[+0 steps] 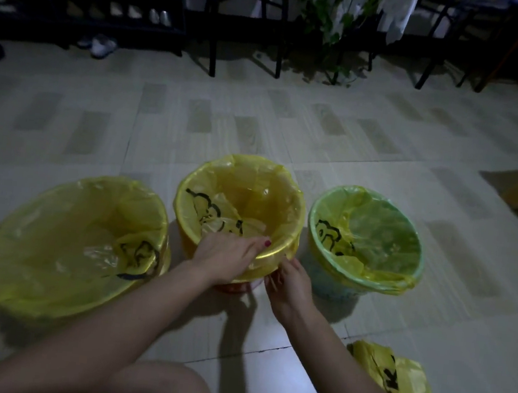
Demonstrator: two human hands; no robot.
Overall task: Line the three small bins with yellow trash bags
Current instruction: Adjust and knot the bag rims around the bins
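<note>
Three small bins stand in a row on the tiled floor, each with a yellow bag over its rim. The left bin (57,283) is the nearest. The middle bin (184,217) holds a bag with black print. A green rim shows through the bag on the right bin (317,235). My left hand (228,257) rests on the middle bin's near rim, fingers pressing the bag's edge. Just below that rim, my right hand (289,284) pinches the overhanging bag edge.
A pile of folded yellow bags (397,386) lies on the floor at the lower right. My knee (155,388) is at the bottom. A black chair (218,30), a plant (335,27) and a shoe rack (78,14) line the far wall.
</note>
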